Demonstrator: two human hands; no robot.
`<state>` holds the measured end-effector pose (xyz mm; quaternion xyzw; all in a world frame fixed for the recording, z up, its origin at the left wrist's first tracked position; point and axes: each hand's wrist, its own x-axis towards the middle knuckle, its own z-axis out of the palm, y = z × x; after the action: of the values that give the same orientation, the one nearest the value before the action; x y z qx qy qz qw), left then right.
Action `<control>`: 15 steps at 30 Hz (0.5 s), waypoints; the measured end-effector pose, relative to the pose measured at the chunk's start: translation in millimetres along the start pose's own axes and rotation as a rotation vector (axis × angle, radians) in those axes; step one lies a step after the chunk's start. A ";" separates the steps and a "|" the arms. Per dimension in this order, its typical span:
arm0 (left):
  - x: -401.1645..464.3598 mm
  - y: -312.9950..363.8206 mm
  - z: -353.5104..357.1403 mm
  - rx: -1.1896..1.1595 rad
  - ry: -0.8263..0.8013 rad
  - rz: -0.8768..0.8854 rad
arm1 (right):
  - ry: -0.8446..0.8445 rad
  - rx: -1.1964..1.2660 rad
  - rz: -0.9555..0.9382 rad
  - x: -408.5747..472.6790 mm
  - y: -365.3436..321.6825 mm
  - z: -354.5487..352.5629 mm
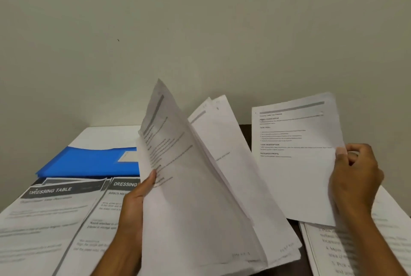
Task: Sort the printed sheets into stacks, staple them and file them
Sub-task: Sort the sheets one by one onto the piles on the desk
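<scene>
My left hand (133, 206) grips a thick bundle of printed sheets (195, 186), held up and fanned in the middle of the view. My right hand (353, 178) pinches a single printed sheet (298, 160) by its right edge, lifted apart to the right of the bundle. Two stacks headed "DRESSING TABLE" lie flat on the table at the left: one stack (44, 220) at the far left and a second stack (97, 213) beside it, partly hidden by my left arm. Another stack of printed sheets (329, 249) lies under my right forearm.
A blue file folder (89, 162) lies behind the left stacks, on top of a white sheet (106, 135). The dark table (244, 133) shows between the papers. A plain wall stands close behind the table.
</scene>
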<state>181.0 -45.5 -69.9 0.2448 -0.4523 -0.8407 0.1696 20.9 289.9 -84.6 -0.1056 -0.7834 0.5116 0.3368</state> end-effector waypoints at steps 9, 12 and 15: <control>22.7 32.2 23.6 0.063 -0.058 0.032 | -0.170 0.045 -0.131 -29.9 -18.9 23.2; 30.2 16.0 30.3 0.059 -0.079 -0.052 | -0.210 0.102 -0.056 -37.3 -19.2 29.2; 36.9 1.7 33.9 0.063 -0.070 -0.085 | -0.267 0.130 -0.006 -43.0 -15.6 33.9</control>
<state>131.5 -42.2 -62.0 0.2396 -0.4733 -0.8405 0.1101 34.4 236.1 -97.5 -0.0124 -0.7867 0.5698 0.2371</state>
